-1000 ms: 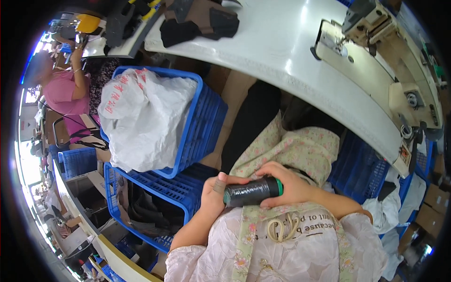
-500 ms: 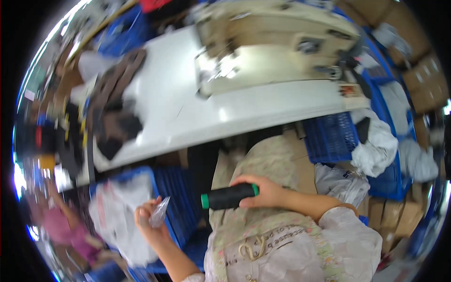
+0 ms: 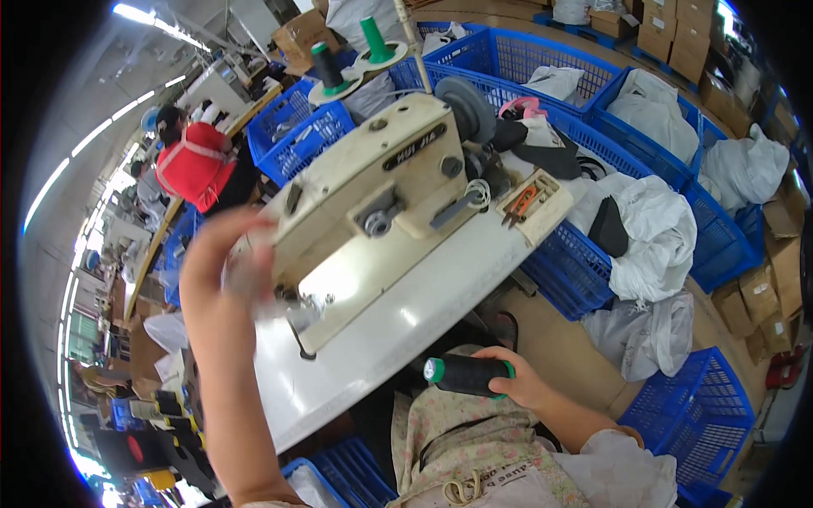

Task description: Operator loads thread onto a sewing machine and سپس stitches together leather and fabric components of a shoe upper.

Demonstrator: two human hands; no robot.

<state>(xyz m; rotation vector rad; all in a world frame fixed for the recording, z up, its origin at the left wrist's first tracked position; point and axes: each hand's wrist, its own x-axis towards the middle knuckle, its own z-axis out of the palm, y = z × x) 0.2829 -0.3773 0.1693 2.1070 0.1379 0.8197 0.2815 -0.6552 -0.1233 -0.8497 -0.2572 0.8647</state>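
My right hand [image 3: 518, 383] is wrapped round the green end of a spool of black thread [image 3: 466, 375], held level above my floral apron [image 3: 474, 427]. My left hand [image 3: 222, 271] is raised before the left end of a cream sewing machine [image 3: 373, 161]. Its fingers are curled and blurred, with a smear of clear plastic wrapper [image 3: 292, 315] at them. The machine's needle area is partly hidden behind that hand. Atop the thread stand, a black thread cone [image 3: 325, 66] and a green cone [image 3: 373, 41] stand upright.
Orange thread snips [image 3: 522, 203] lie in a small tray on the white table [image 3: 373, 356]. Blue crates [image 3: 711, 415] and white bags [image 3: 648, 241] crowd the right side. Cardboard boxes [image 3: 766, 292] stand beyond. A person in red [image 3: 203, 165] works at the far left.
My left hand has risen from beside the table's front edge to the machine's left end. My right hand still holds the thread spool, now farther right. The view has turned and lifted.
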